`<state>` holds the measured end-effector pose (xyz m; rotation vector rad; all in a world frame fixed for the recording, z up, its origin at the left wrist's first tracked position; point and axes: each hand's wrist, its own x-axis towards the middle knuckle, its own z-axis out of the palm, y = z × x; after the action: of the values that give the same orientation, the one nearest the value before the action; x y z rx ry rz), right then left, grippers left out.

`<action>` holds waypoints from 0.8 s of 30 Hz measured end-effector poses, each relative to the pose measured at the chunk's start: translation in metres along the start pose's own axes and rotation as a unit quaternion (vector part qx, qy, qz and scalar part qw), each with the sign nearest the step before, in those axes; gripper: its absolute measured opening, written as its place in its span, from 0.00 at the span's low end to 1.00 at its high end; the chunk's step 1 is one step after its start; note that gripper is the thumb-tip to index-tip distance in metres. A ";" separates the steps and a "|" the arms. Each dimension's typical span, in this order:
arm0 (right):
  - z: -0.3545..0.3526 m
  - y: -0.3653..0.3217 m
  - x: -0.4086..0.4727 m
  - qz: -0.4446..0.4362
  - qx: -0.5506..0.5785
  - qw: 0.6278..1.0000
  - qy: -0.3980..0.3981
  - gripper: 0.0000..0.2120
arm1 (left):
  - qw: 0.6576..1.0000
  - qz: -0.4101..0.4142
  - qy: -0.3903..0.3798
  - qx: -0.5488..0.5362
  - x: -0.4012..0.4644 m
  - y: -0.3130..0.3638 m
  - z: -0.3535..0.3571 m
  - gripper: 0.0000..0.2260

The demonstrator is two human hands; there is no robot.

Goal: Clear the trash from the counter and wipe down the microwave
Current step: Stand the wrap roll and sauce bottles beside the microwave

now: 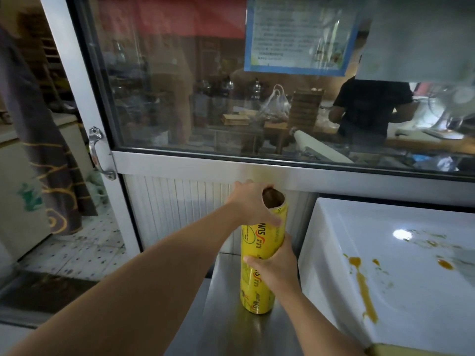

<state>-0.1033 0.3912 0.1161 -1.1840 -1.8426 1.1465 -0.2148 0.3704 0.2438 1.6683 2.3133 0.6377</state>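
Largest item in view: the big glass window with aluminium frame (257,160), a blue-bordered paper notice (298,34) stuck on it; a person in a dark shirt (370,106) works behind the glass.

Right of centre, the white glossy microwave top (401,265) carries orange-yellow sauce streaks and drips (365,286); not wiped yet, by my reading.

The brushed stainless-steel desk (231,330) runs along the microwave's left side.

On it stands the tall yellow printed roll of cling film with a brown cardboard core (259,255), upright, long axis vertical with a slight lean toward the window, base touching the desk just beside the microwave.

Hands: my left hand (253,205) grips the top rim, thumb running down the front of the roll. My right hand (275,268) wraps the middle from the microwave side. Both are clamped on the roll, one above the other, apart from each other.

Judgement: the roll lies straight ahead between both arms; the right is nearer the stained surface, so the wipe falls to it once the roll is released.
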 end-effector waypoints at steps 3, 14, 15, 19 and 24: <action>-0.006 -0.001 -0.002 0.037 -0.026 0.999 -0.010 0.40 | 1.000 0.004 -0.008 0.000 -0.002 0.008 0.003 0.40; -0.024 -0.008 -0.015 0.058 -0.067 0.996 -0.029 0.34 | 1.000 0.018 -0.006 -0.012 -0.015 0.019 0.013 0.41; -0.025 -0.009 -0.016 0.055 -0.066 0.996 -0.028 0.33 | 1.000 0.018 -0.005 -0.020 -0.016 0.018 0.014 0.41; -0.033 -0.020 -0.020 0.050 -0.065 0.996 -0.024 0.33 | 0.998 0.013 -0.002 -0.061 -0.024 0.016 0.011 0.45; -0.056 -0.048 -0.028 0.050 -0.105 0.993 -0.010 0.38 | 0.995 0.006 0.012 -0.104 -0.043 0.010 -0.003 0.48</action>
<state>-0.0614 0.3734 0.1803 -1.4016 -1.9759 1.0408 -0.1931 0.3318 0.2478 1.5877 2.1693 0.8716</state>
